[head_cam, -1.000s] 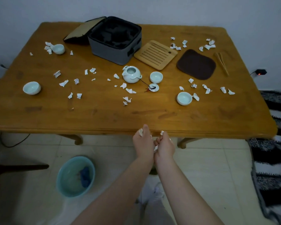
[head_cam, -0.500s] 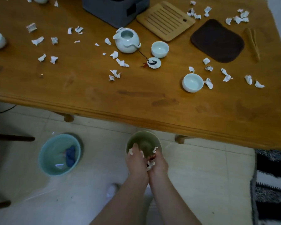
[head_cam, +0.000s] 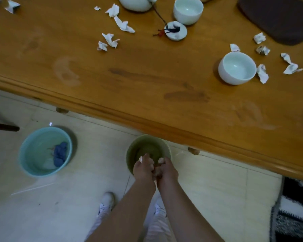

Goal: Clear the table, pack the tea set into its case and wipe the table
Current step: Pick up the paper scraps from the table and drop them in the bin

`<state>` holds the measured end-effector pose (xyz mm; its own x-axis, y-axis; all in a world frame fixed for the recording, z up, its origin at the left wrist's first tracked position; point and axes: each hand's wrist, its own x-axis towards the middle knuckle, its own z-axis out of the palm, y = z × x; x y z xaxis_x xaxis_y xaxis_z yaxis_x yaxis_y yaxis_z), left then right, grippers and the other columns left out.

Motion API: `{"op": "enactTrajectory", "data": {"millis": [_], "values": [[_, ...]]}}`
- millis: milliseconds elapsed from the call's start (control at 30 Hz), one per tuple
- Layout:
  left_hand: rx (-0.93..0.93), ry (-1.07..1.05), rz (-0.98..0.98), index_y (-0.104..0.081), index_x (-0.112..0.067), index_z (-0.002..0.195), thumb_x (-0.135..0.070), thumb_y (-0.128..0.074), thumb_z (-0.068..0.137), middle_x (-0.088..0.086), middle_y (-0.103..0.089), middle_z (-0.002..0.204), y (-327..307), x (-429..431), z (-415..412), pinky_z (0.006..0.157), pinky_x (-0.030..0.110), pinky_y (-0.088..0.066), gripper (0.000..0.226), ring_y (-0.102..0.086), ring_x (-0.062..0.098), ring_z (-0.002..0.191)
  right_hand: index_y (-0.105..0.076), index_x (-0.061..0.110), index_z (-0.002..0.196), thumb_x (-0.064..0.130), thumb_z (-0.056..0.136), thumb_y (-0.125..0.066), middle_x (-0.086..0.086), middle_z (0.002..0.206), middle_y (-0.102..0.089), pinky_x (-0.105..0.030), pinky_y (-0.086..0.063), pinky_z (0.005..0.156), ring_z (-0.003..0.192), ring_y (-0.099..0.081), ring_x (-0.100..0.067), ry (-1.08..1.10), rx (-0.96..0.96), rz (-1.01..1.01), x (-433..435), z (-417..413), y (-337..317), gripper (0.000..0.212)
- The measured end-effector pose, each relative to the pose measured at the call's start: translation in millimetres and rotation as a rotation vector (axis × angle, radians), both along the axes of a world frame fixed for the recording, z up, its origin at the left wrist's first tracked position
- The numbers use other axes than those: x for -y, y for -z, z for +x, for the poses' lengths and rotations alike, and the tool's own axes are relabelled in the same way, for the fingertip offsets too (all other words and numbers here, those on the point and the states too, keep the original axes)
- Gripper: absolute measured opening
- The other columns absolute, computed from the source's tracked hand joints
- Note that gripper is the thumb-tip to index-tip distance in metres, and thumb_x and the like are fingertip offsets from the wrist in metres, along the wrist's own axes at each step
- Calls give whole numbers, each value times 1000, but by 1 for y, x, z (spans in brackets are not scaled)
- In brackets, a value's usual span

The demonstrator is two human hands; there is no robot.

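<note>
My left hand [head_cam: 143,167] and my right hand [head_cam: 166,170] are pressed together below the table edge, both closed on white paper scraps [head_cam: 161,160], directly over a green bin [head_cam: 135,149] on the floor. On the wooden table [head_cam: 147,95] lie more paper scraps [head_cam: 110,40], a pale teapot [head_cam: 136,3] at the top edge, its lid [head_cam: 176,31] on a cord, and two white cups [head_cam: 188,10] [head_cam: 237,68]. The case is out of view.
A brown cloth mat [head_cam: 278,18] lies at the table's top right. On the tiled floor stands a light blue basin [head_cam: 31,152] holding a blue rag [head_cam: 59,152]. A black and white rug [head_cam: 294,210] lies at the right. My shoes [head_cam: 108,200] show below.
My hands went down from the table's front edge with the scraps to the green bin. The view tilted down and closer, so the case and far table left the frame.
</note>
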<state>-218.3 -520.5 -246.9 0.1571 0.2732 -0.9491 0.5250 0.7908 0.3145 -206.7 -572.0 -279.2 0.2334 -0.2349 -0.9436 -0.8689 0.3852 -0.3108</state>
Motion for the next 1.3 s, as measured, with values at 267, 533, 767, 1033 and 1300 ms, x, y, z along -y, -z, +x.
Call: {"op": "enactTrajectory", "data": {"millis": [267,533,767,1033,1300], "values": [[57,-194,-165,-52,-8,121,-22,-43,101,11,-59,105,1,-7,3,88,36,-43,26,-56,25,95,-61,7,123,34,93,-50,-19,114,-67,-38,-56,71,103,-64,-36,-82,-5,136,7,19,18,42],[74,-190,-184,-37,-9,144,-25,-39,103,12,-46,140,-11,-17,4,99,40,-39,45,-44,29,130,-45,7,133,38,91,-53,-22,128,-51,-52,-46,100,117,-52,-38,-15,-13,123,-7,18,5,53],[134,-179,-209,-51,-4,122,-24,-43,100,15,-58,98,-43,-48,4,71,37,-46,31,-56,29,83,-45,8,138,37,91,-52,-22,132,-52,-52,-42,104,119,-50,-40,-23,-12,107,-39,14,-22,55],[183,-242,-179,-55,-7,103,-22,-44,100,12,-58,98,-82,-116,-14,74,35,-45,19,-56,24,79,-60,6,109,25,89,-62,-17,108,-64,-45,-47,99,102,-60,-33,-11,-2,158,-108,-2,-80,28],[289,-307,-135,-56,-10,127,-21,-48,98,13,-55,130,-126,-201,-48,98,41,-45,32,-56,31,115,-64,4,94,16,93,-58,-16,84,-66,-32,-49,63,76,-63,-28,-159,76,245,-201,-32,-152,13]]}}
